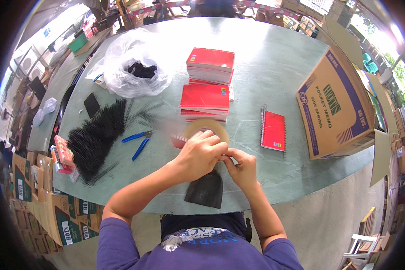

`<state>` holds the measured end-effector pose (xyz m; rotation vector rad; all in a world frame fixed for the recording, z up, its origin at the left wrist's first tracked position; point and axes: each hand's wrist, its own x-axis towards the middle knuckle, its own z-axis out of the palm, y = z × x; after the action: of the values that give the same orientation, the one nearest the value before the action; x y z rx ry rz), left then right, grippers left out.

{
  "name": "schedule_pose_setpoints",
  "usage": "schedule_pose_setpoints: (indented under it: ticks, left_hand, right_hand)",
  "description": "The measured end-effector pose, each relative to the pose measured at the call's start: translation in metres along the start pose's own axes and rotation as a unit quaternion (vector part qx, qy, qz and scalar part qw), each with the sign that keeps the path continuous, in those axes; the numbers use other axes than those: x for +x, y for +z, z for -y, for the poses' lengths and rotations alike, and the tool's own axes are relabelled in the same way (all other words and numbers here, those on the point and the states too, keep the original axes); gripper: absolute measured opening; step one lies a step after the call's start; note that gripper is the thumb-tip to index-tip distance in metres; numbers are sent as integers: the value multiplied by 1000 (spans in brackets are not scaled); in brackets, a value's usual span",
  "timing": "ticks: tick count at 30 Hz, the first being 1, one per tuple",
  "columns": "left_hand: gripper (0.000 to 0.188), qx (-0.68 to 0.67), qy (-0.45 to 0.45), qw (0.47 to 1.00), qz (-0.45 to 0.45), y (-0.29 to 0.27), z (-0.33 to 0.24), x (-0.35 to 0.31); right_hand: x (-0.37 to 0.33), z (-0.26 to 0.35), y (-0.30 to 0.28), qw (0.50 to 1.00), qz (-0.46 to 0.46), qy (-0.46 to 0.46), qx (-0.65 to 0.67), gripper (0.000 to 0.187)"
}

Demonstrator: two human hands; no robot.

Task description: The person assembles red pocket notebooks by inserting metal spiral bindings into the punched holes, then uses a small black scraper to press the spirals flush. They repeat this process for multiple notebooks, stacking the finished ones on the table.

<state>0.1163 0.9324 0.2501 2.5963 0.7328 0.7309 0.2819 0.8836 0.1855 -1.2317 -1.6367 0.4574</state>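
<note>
Over the near middle of the table, my left hand (200, 153) is closed around a small red notebook (178, 142), mostly hidden by the hand and partly blurred. My right hand (241, 168) meets its fingertips in a pinch; what lies between them is too small to make out. Just behind my hands lies a roll of clear tape (221, 128). A dark, flat, rounded piece (204, 192) rests below them, near the table's edge. Two stacks of red notebooks (205, 96) stand farther back. To the right lies a single red notebook (273, 130) with a spiral along its left side.
Blue-handled pliers (141, 149) lie left of my hands, beside a heap of black spiral coils (97, 139). Behind the heap sits a clear plastic bag (121, 78) with dark contents. A large open cardboard box (335, 108) stands at the right edge of the table (261, 189).
</note>
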Motion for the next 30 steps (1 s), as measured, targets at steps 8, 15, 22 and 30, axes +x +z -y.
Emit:
schedule_pose_setpoints:
  ticks: [8,15,22,30]
  left_hand:
    - [40,71,-297,944,126,-18,-4,3]
    - [48,-49,12,993,-105,8,-32,24]
    - [38,-13,-71,991,-112,-2,-6,-17]
    - [35,-39,-55,995,-71,6,-6,-28]
  right_hand:
    - [4,0,-27,898,-22,275,343,20]
    - [46,12,-73,942,-91,177,271,21]
    - [32,-148,-118,917,-120,158,-347,40]
    - [36,-160,-122,928,-124,254,-243,33]
